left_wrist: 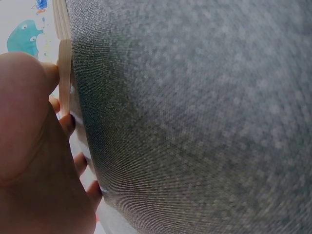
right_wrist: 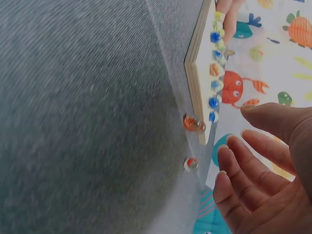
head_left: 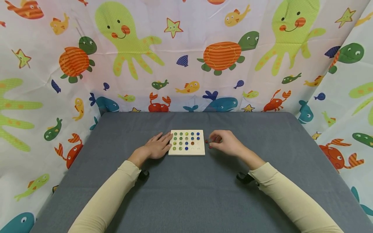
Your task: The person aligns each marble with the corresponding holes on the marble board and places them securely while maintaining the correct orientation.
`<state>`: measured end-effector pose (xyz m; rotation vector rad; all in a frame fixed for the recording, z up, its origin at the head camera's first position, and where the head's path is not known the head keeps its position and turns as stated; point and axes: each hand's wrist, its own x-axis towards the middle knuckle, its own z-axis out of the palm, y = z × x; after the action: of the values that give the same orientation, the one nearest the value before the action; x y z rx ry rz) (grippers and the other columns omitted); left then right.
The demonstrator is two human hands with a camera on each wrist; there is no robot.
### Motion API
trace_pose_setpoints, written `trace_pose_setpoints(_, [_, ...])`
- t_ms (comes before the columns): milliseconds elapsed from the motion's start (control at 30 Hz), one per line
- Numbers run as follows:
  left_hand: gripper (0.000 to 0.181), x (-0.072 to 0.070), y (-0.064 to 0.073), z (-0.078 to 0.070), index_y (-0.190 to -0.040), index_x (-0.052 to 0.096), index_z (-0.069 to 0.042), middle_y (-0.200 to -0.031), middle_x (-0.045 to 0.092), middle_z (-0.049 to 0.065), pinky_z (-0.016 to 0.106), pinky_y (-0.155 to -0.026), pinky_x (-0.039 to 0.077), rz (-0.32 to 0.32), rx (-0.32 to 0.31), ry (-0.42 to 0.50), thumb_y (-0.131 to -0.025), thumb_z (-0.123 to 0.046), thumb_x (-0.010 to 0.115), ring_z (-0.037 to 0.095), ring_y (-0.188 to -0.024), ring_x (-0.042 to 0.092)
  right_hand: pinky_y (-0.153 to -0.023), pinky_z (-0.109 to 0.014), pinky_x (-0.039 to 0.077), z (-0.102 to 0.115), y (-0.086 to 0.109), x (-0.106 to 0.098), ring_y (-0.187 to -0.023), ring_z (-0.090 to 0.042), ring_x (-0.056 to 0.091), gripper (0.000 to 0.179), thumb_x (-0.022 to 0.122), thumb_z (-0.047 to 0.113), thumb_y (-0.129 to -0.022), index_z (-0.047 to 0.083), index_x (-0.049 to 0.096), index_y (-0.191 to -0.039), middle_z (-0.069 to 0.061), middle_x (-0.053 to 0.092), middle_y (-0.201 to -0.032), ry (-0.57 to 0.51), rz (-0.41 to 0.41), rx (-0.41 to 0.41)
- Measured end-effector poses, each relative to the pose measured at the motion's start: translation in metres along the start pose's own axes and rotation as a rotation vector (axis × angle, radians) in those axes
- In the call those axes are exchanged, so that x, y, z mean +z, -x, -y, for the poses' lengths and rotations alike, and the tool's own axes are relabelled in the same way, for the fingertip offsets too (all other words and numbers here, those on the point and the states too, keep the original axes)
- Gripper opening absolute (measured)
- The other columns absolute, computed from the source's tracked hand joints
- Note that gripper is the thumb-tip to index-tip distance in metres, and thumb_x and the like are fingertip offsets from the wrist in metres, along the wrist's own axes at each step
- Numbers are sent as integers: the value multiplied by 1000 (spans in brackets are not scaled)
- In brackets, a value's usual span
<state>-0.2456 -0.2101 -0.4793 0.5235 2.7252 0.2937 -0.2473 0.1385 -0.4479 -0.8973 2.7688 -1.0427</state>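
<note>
A pale wooden board [head_left: 183, 153] lies flat, with rows of green, yellow and blue glass marbles and one orange-brown marble [head_left: 192, 143] in its hollows. Bare hollows show at its near right corner. My left hand [head_left: 155, 146] rests at the board's left edge with fingers spread; in the left wrist view the thumb touches the wooden side [left_wrist: 64, 78]. Just right of the board sit reddish marbles [right_wrist: 194, 123] on the cloth. My right hand [head_left: 226, 142] hovers beside them, thumb apart from loosely bent fingers [right_wrist: 253, 175], nothing between them.
Grey cloth [head_left: 186, 194] covers the table under the board and both forearms. Behind and at the sides hangs a white curtain [head_left: 175, 74] printed with sea animals. A dark wrist camera [head_left: 244, 177] sits below the right cuff.
</note>
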Motion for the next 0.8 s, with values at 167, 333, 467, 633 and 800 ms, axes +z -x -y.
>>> trace_pose_setpoints(167, [61, -5, 4, -5, -167, 8, -22, -173, 3, -2, 58, -125, 7, 4, 4, -9, -113, -43, 26, 34, -158, 0, -75, -41, 56, -9, 1, -4, -87, -22, 66, 24, 76, 13, -94, 1, 72, -114, -10, 72, -102, 25, -1, 10])
trace_pose_setpoints(333, [61, -9, 10, -11, -167, 11, -20, -173, 6, 1, 58, -125, 10, -3, 10, -26, -113, -42, 28, 36, -158, 3, -73, -39, 55, -18, 0, -6, -84, -20, 65, 22, 77, 12, -93, 1, 73, -112, -10, 71, -98, 32, -6, 18])
trace_pose_setpoints(467, [61, -9, 10, -11, -167, 10, -20, -173, 5, 0, 58, -125, 10, 3, 4, -27, -113, -42, 27, 36, -158, 3, -72, -39, 54, -27, -2, -5, -83, -21, 64, 23, 77, 10, -92, 0, 73, -112, -13, 71, -99, 40, -11, 26])
trace_pose_setpoints(633, [61, -5, 5, -6, -167, 9, -22, -173, 4, -1, 58, -125, 8, 2, -2, -15, -113, -44, 26, 35, -158, 1, -73, -40, 54, -36, -5, -4, -82, -22, 64, 23, 77, 10, -92, 1, 72, -113, -13, 71, -100, 50, -13, 40])
trace_pose_setpoints(800, [61, 3, -5, 4, -167, 6, -28, -172, 0, -7, 56, -126, 6, 7, -17, -18, -112, -48, 24, 31, -158, -2, -70, -37, 53, -42, -7, -2, -81, -20, 63, 25, 76, 11, -92, 1, 71, -114, -13, 70, -101, 43, -2, 57])
